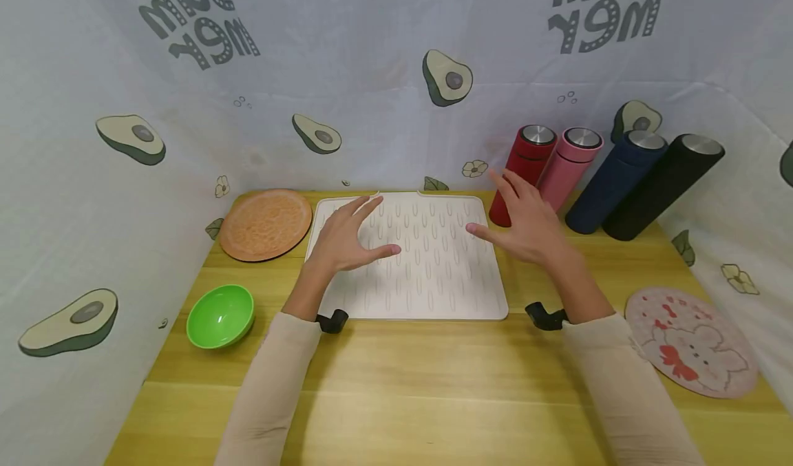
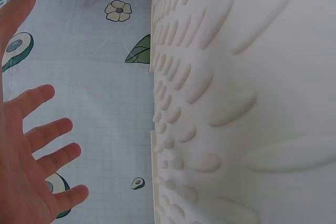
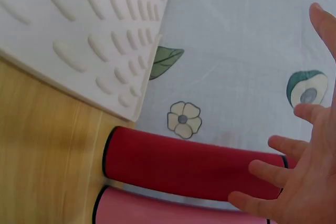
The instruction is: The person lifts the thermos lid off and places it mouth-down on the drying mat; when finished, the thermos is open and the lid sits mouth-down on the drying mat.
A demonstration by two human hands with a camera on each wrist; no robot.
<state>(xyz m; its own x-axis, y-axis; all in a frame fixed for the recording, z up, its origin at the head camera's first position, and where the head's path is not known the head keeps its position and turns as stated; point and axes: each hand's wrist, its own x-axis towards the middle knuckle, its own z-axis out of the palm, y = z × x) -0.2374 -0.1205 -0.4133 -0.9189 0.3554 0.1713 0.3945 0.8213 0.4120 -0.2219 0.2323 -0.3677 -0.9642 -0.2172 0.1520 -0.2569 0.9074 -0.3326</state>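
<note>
Pale cloth behind everything, printed with avocados, flowers, leaves and grey lettering. Wooden table in front of it, yellowish, grain running left to right. At the table's far middle, close to the cloth, lies the white tray: oblong, corners rounded, matte, with a thin raised rim that breaks into a gap midway along the far edge; narrow elongated ridges stand in staggered rows across it. Far right, four metal-topped bottles upright in a row, reading leftward: black bottle, navy bottle, pink bottle, red bottle, the last just beside the tray. Near right, a pink round mat with a bunny drawing; far left, a brown round mat, mottled. My left hand hangs above the tray's left side, fingers and thumb spread. My right hand is by the red bottle, fingers likewise spread; contact there I cannot tell. Smallest, left, nearer me than the brown mat: a glossy green bowl.
</note>
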